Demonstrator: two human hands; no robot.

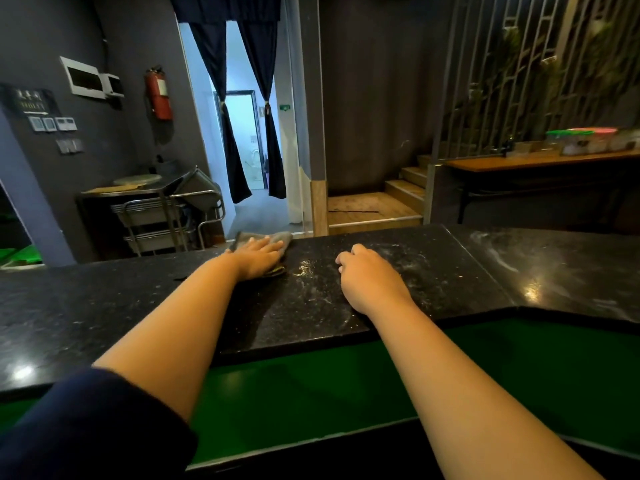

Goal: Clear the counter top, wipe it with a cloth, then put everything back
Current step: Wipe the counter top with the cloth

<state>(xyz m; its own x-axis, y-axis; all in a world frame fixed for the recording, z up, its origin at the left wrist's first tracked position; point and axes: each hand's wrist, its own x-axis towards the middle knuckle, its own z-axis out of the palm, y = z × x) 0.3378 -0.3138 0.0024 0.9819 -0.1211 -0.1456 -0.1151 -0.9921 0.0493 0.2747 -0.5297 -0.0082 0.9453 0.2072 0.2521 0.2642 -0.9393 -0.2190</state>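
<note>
Nearest the lens, a dark blue sleeve (93, 424) covers the upper part of the left arm, and both bare forearms reach forward over a green lower ledge (346, 393) to the black speckled counter top (104, 306). On that stone, toward its far edge, lies the grey cloth (277, 237), partly bunched and mostly hidden under the left hand (258, 254), which presses it flat with the palm, fingers stretched out together and not curled round it. Being soft and light, the cloth will likely fold and drag unevenly, so it is best handled with a broad flat palm over its middle; to lift it, a pinch at the free corner beyond the fingertips would serve. Just beside it to the right a small patch of pale crumbs (304, 268) sits on the stone, and past that the right hand (370, 275) rests knuckles up with the fingers curled loosely under, holding nothing that can be seen. Around this hand and further right the surface shows whitish smears (415, 258), which suggests the wiping is under way and far from finished. No loose items stand on this stretch of counter, so the clearing step looks done. Further out, a steel trolley (166, 216) stands left beyond the counter, a curtained doorway (242, 133) opens straight ahead, and lidded containers (585, 140) sit on a wooden table (502, 164) at far right.
</note>
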